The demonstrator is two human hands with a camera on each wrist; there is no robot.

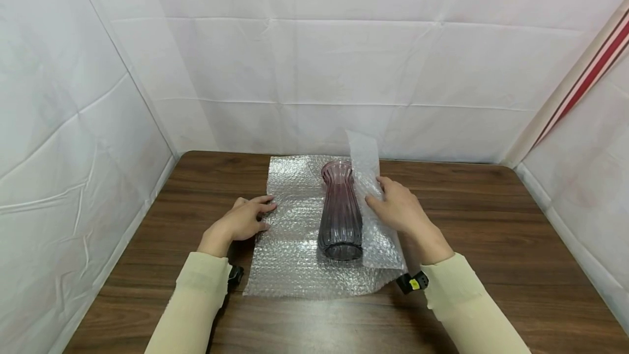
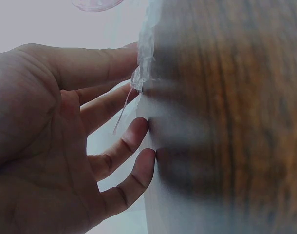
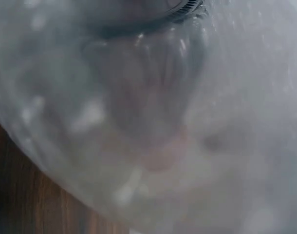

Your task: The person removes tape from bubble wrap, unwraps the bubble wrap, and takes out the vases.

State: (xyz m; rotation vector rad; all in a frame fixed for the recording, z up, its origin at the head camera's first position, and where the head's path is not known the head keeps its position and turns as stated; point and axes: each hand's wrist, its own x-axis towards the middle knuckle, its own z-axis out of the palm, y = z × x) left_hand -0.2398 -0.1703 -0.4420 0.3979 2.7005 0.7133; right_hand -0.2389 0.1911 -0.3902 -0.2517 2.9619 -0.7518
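Note:
A glass vase [image 1: 340, 209], fluted and shaded from pink at the mouth to dark grey at the base, lies on a sheet of bubble wrap [image 1: 290, 261]. Its mouth points to the back of the table. My right hand [image 1: 402, 207] pinches the sheet's right part, which stands folded up against the vase's right side. In the right wrist view, blurred bubble wrap [image 3: 246, 122] fills most of the picture and hides that hand. Along the sheet's left edge, my left hand [image 1: 241, 219] rests with spread, slightly bent fingers [image 2: 131, 183], their tips touching down there.
The wood-grain table [image 1: 491, 234] extends on both sides of the sheet. White cloth walls [image 1: 344, 59] stand behind and at the sides, with a red-striped strip [image 1: 585, 81] at the right corner. A dark wrist device [image 1: 411, 283] sits under each sleeve.

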